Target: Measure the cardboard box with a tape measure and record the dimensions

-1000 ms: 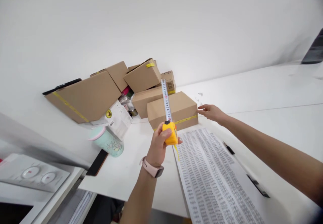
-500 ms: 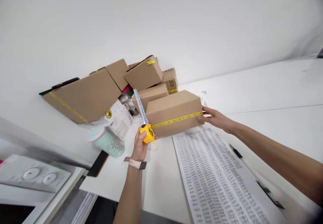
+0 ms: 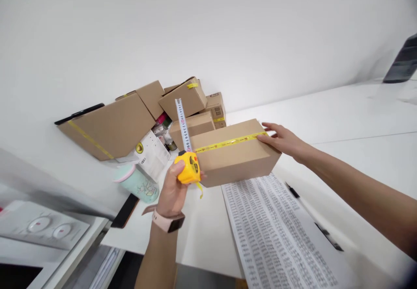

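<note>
My left hand (image 3: 171, 193), with a pink-banded watch (image 3: 168, 222) on the wrist, is closed around a yellow tape measure (image 3: 186, 168). Its white blade (image 3: 183, 126) sticks out, pointing up and away past the left end of a cardboard box (image 3: 236, 165). Fingertips of that hand show at the box's lower left corner. A strip of yellow tape (image 3: 231, 142) runs along the box. On its right end my right hand (image 3: 286, 142) has a grip, thumb on the near side and fingers behind. The box is tilted, its near face turned somewhat upward.
Several cardboard boxes (image 3: 107, 126) stand against the wall at the left back. Nearer are a white packet (image 3: 151, 154), a mint tumbler (image 3: 138, 182) and a dark flat case (image 3: 125, 211). Printed sheets (image 3: 270, 232) lie in front of the box, with a pen (image 3: 292, 189) beside them.
The box has been tipped and brought nearer to me, its taped face turning upward. My left hand has come closer with the tape measure, the blade still out.
</note>
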Demonstrator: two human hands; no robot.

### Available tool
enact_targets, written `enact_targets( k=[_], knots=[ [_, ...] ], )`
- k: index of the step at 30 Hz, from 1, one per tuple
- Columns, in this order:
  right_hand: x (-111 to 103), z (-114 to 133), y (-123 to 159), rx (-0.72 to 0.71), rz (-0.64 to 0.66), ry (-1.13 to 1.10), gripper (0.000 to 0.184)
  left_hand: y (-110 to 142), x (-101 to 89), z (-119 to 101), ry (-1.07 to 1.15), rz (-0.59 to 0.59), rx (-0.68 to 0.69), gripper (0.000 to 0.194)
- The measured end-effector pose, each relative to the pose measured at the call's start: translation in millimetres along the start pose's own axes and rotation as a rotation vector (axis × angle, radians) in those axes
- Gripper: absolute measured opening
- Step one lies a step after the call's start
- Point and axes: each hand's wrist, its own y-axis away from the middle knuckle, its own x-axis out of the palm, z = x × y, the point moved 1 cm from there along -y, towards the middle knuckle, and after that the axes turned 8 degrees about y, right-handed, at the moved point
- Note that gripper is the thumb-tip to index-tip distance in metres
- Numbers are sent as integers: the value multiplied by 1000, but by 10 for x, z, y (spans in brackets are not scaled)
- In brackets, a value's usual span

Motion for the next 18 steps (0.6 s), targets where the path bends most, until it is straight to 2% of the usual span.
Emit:
enact_targets(
  k=[3, 5, 7, 10, 12, 18],
  knots=[
    [26, 110, -236, -139, -48, 144, 76, 300, 317, 61, 124, 39, -72, 50],
    [70, 196, -429, -242, -20, 290, 71, 466, 528, 161, 166, 67, -186, 50],
    [136, 255, -604, -283, 34, 409, 65, 545, 694, 286, 192, 98, -274, 50],
    [223, 297, -766, -290, 65, 488, 56, 496, 841, 441, 236, 114, -348, 48],
    [247, 321, -813, -313, 70, 508, 54, 400, 900, 498, 257, 82, -372, 47],
    [233, 468, -921, -417, 98, 471, 57, 154, 1058, 587, 286, -8, -453, 45]
  ],
)
